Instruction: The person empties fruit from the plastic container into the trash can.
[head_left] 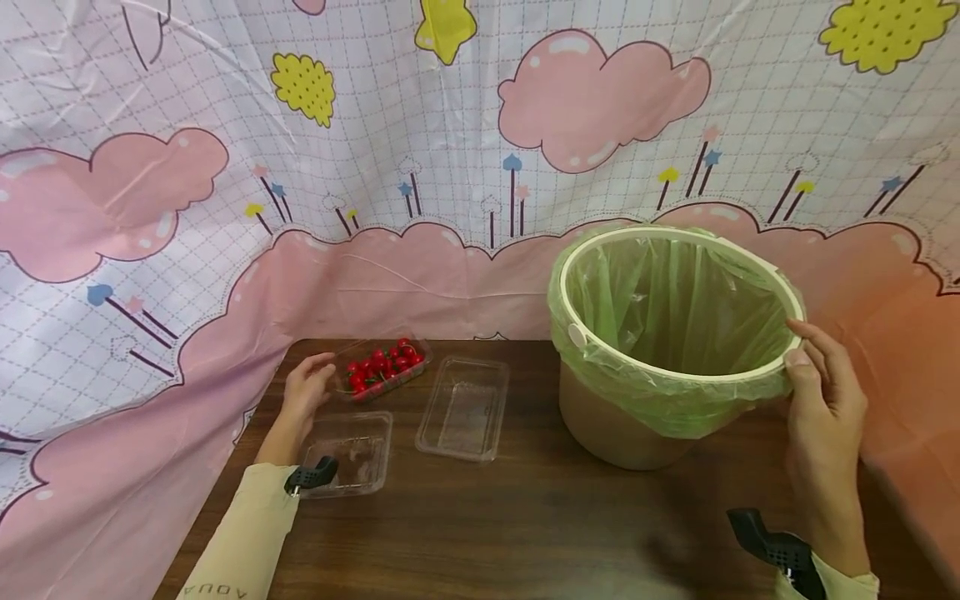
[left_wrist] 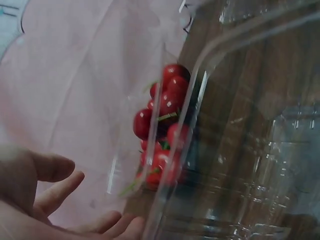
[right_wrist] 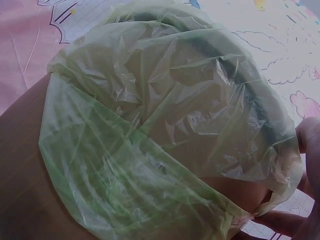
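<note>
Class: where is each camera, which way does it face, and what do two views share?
Head: worn on the head, facing forward and down; left hand, right hand, forearms, cherries and bin show.
Left wrist: on that wrist, facing the cherries; left hand's fingers show at lower left.
Right wrist: on that wrist, facing the bin's green liner; right hand's fingers show at right.
Head and left wrist both show the cherries.

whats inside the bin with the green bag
The bin is lined with the green bag, its far wall showing. The near white rim hides the bottom, so anything there can't be seen.
</note>
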